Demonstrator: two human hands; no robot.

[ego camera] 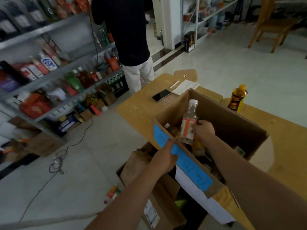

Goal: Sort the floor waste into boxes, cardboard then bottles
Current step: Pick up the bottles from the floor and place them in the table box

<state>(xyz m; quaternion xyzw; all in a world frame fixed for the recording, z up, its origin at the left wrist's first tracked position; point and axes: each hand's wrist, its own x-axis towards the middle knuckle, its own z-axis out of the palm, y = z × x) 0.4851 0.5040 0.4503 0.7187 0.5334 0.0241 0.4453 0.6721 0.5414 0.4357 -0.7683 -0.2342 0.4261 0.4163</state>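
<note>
My right hand [204,130] grips a clear glass bottle [189,120] with a white cap and a red-and-white label, upright over the open cardboard box [232,123] on the table. Several other bottles lie inside that box. A blue paper strip [182,160] with writing runs along the box's near rim. My left hand [166,156] rests on that rim, fingers extended along the strip. Below, on the floor, a second box [149,188] holds flattened cardboard. A small bottle [112,194] with an orange label lies on the tiles to its left.
A yellow-capped bottle [237,98] stands on the table beyond the box, near a phone [161,95], pen and notepad. A person [129,39] stands at the shelves [49,72] of goods on the left. A cable [69,146] trails over the floor. A wooden chair [272,25] stands far right.
</note>
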